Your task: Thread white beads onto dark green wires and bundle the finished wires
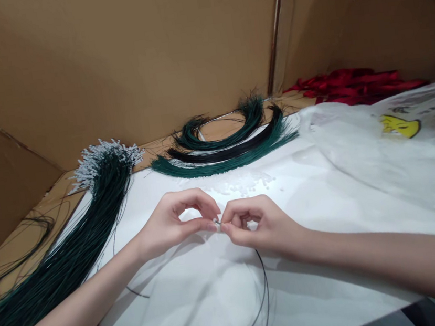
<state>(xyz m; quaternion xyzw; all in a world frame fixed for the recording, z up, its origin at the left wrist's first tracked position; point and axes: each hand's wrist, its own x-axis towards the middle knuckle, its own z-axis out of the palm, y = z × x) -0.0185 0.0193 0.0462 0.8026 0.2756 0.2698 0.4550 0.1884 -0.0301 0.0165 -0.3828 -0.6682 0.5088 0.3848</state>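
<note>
My left hand (175,221) pinches a small white piece (218,228) between thumb and forefinger. Against it, fingertip to fingertip, my right hand (266,223) is closed on the end of a thin dark cord (264,276). That cord hangs in a loop below my right hand. Whether its tip is inside the white piece or beside it, I cannot tell. Just behind the hands, small white beads (243,182) lie in a loose spread on the white sheet (203,302).
At left runs a thick bundle of dark green cords (92,236) with white-tipped ends (100,159). Curved green and black cord bundles (224,154) lie at the back. Red ribbons (354,85) and a clear plastic bag (392,162) are at right. Cardboard walls (129,57) enclose the back.
</note>
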